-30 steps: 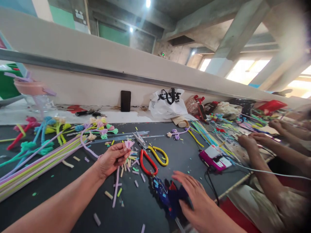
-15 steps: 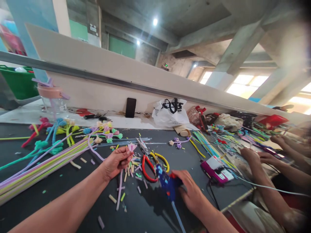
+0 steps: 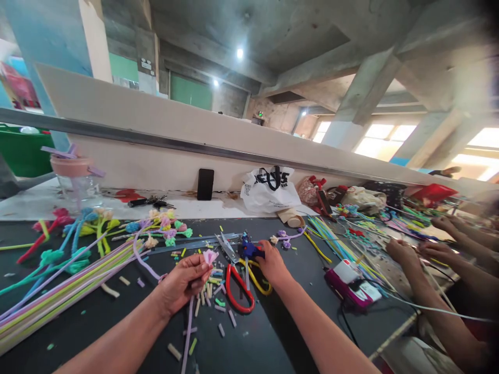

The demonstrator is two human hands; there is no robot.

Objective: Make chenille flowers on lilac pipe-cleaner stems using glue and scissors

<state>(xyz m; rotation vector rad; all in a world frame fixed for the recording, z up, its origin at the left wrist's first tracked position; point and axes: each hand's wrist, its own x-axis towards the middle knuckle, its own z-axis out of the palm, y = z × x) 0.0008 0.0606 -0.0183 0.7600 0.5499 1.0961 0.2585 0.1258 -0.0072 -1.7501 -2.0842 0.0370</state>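
Pinching a pink flower [image 3: 210, 256] between the thumb and fingertips of the left hand [image 3: 182, 281], just left of the scissors [image 3: 229, 250] and above the middle of the dark counter [image 3: 241, 353]. Showing a thin lilac stem [image 3: 189, 327] below that same hand, running down toward the near edge; being unable to tell of any join with the flower.

Grasping a blue glue gun [image 3: 252, 250] in the right hand [image 3: 273, 264], just right of the scissor blades, with a translucent stick [image 3: 247, 275] extending from its rear over the space between the red and yellow handles. Being unable to tell of any contact between gun and counter.

Seeing small cut pieces [image 3: 221, 329] lying scattered below and around the left hand. Viewing a bundle of pastel stems [image 3: 78, 292] lying at the left, with fuzzy teal flowers [image 3: 52, 256] beyond. Spotting a lilac sprig [image 3: 286, 243] lying just beyond the right hand.

Looking across at a black phone [image 3: 205, 184] leaning on the partition, with a white bag [image 3: 268, 192] to its right. Noticing a purple power strip [image 3: 345, 289] and a co-worker's hands [image 3: 401, 255] farther right.
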